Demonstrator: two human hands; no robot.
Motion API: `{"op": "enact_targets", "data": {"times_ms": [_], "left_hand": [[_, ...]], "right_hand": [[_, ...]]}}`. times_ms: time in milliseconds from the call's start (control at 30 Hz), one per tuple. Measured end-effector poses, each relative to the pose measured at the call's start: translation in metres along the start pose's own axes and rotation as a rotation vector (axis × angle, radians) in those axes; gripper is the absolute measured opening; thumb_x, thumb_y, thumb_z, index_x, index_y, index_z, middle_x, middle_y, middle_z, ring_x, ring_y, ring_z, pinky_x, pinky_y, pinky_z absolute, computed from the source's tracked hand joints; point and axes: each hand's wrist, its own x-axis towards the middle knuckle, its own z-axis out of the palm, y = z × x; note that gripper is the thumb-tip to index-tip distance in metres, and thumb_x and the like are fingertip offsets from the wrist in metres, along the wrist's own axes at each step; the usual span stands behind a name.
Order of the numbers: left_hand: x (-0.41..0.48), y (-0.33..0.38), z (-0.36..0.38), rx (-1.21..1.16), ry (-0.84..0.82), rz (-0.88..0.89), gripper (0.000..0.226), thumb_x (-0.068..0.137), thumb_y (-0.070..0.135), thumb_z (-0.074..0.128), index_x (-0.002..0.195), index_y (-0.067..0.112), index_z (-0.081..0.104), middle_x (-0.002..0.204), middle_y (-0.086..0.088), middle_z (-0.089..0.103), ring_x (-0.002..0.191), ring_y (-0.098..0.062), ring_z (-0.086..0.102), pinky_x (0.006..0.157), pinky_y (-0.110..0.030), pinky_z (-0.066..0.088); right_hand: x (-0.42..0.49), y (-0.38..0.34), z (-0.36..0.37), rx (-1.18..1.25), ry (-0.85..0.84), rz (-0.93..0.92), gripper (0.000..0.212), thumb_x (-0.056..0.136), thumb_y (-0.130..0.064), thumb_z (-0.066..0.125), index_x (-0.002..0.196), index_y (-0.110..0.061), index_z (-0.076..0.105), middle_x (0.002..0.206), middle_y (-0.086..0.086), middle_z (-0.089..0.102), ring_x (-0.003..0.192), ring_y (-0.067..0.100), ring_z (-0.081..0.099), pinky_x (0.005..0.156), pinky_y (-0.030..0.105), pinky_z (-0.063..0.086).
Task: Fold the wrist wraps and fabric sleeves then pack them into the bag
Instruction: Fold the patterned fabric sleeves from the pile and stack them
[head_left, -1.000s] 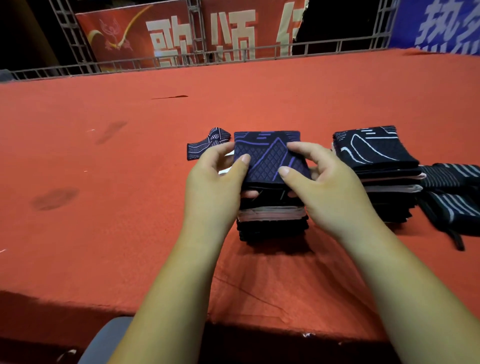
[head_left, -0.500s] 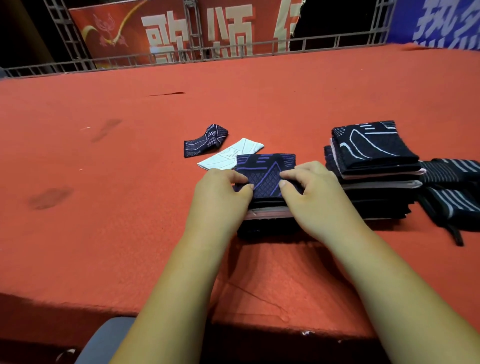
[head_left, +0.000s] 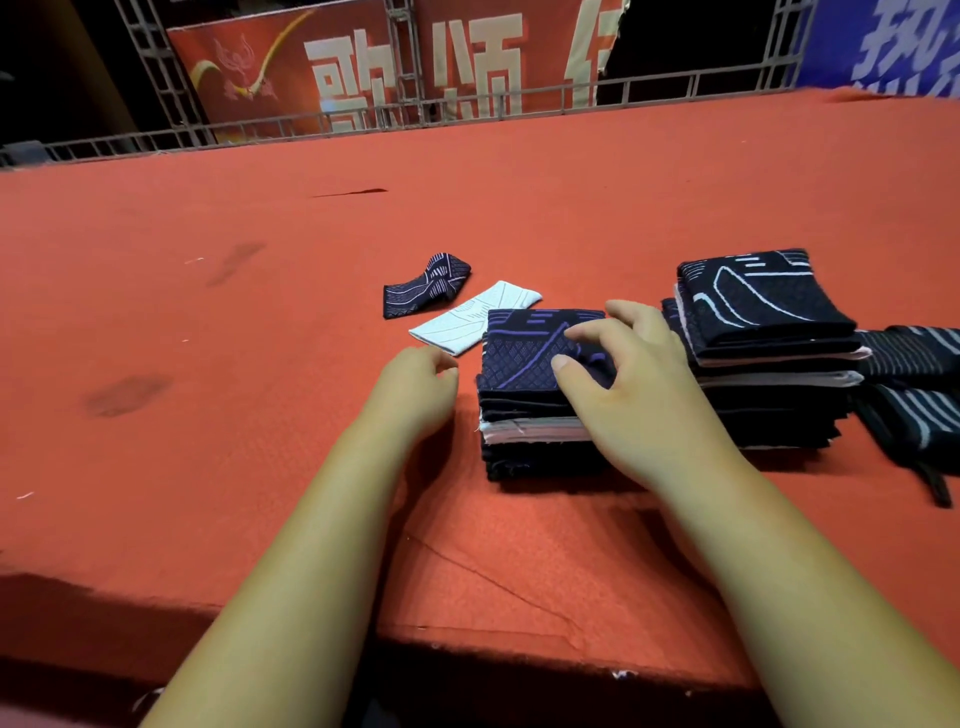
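Note:
A stack of folded dark sleeves (head_left: 524, 415) sits on the red cloth, topped by a navy piece with purple lines (head_left: 519, 348). My right hand (head_left: 628, 395) rests on that top piece, fingers bent, thumb and fingertips touching the fabric. Just left of the stack, my left hand (head_left: 415, 389) hovers with loosely curled fingers and holds nothing. A second, taller folded stack (head_left: 763, 332) stands to the right. Behind lie an unfolded white sleeve (head_left: 467, 319) and a crumpled navy sleeve (head_left: 426, 283). No bag is in view.
Striped black wrist wraps (head_left: 914, 384) lie at the far right edge. The red-covered table (head_left: 208, 415) stretches wide to the left and back; its front edge is close to me. A metal truss with red banners (head_left: 363, 78) runs along the far side.
The navy-purple piece went down onto the stack. My left hand has let go and moved off to the left; my right hand stays on top of it.

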Motion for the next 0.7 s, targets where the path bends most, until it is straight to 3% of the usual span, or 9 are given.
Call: {"op": "enact_targets", "data": {"times_ms": [100,167,233,367,500,700], "left_hand": [[0.020,-0.007,0.011,0.193,-0.124,0.052,0.042,0.108,0.036,0.055,0.148,0.025,0.060,0.167,-0.012,0.037,0.143,-0.040,0.047,0.120,-0.042,0.037],[0.030,-0.015,0.020,0.389,-0.197,0.090,0.049,0.108,0.046,0.049,0.156,0.039,0.047,0.178,-0.003,0.013,0.148,-0.042,0.038,0.120,-0.051,0.036],[0.038,-0.020,0.026,0.493,-0.203,0.110,0.050,0.108,0.054,0.040,0.158,0.045,0.040,0.180,0.004,0.006,0.149,-0.040,0.034,0.116,-0.053,0.036],[0.047,-0.025,0.035,0.510,-0.174,0.111,0.057,0.107,0.062,0.034,0.161,0.043,0.036,0.178,0.009,0.014,0.145,-0.035,0.032,0.110,-0.052,0.037],[0.050,-0.030,0.037,0.409,-0.098,0.087,0.050,0.112,0.055,0.032,0.154,0.037,0.051,0.169,0.009,0.037,0.140,-0.036,0.040,0.109,-0.050,0.039],[0.033,-0.030,0.017,0.009,0.270,0.089,0.034,0.106,0.040,0.052,0.123,0.032,0.080,0.125,0.004,0.069,0.121,-0.032,0.056,0.103,-0.042,0.043]], "right_hand": [[-0.001,-0.001,0.001,-0.006,-0.020,-0.013,0.034,0.100,-0.044,0.065,0.132,-0.032,0.069,0.162,-0.005,0.037,0.152,0.017,0.032,0.124,0.032,0.027],[-0.002,0.001,0.002,-0.012,-0.029,-0.017,0.035,0.100,-0.044,0.066,0.132,-0.032,0.068,0.161,-0.006,0.037,0.151,0.017,0.031,0.120,0.027,0.023],[-0.003,0.001,0.002,-0.007,-0.037,-0.021,0.038,0.098,-0.046,0.066,0.134,-0.032,0.067,0.161,-0.007,0.037,0.151,0.015,0.030,0.118,0.026,0.021],[-0.003,0.001,0.002,-0.002,-0.038,-0.023,0.040,0.097,-0.048,0.066,0.135,-0.033,0.066,0.161,-0.008,0.036,0.151,0.014,0.029,0.118,0.025,0.021],[-0.004,0.001,0.003,0.000,-0.047,-0.022,0.036,0.098,-0.046,0.067,0.132,-0.033,0.067,0.160,-0.009,0.036,0.150,0.013,0.030,0.116,0.024,0.021],[-0.005,-0.004,0.002,0.015,-0.039,-0.056,0.035,0.097,-0.046,0.066,0.130,-0.033,0.068,0.158,-0.013,0.038,0.149,0.010,0.030,0.114,0.023,0.022]]}}
